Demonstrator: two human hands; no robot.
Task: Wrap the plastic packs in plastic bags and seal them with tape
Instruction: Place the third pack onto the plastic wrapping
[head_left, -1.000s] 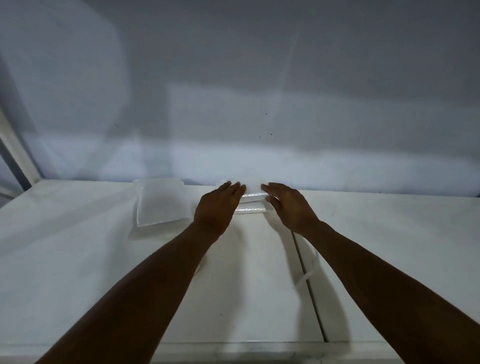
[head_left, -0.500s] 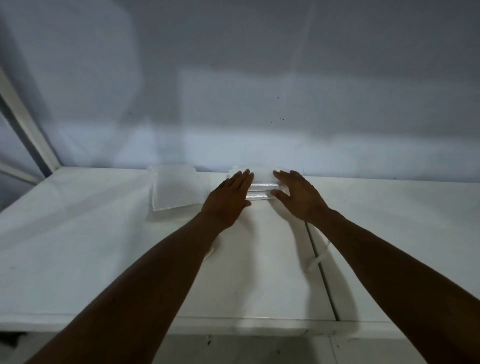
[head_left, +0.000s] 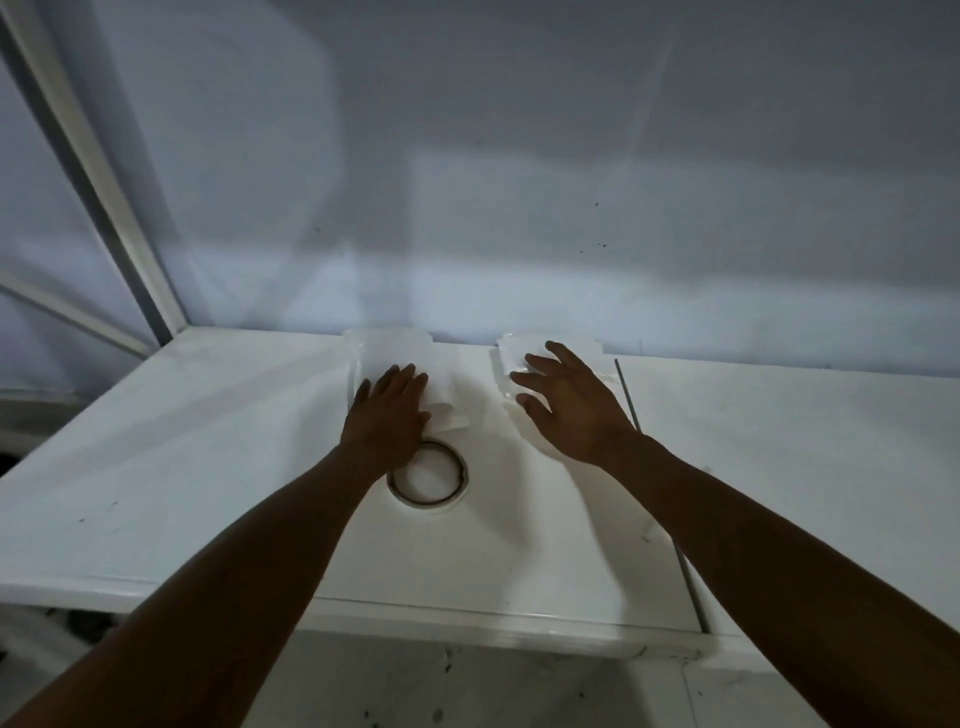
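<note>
- I take the tape roll (head_left: 426, 503), lying on the table (head_left: 208, 467), as my mark.
- Just behind it: bag pile (head_left: 395, 348), under my left hand (head_left: 389, 415).
- Behind-right of it: pack stack (head_left: 511, 358), below my right hand (head_left: 571, 415).

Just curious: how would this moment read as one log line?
left hand: flat on left plastic pile | right hand: spread over right plastic stack | tape roll: on table
</note>
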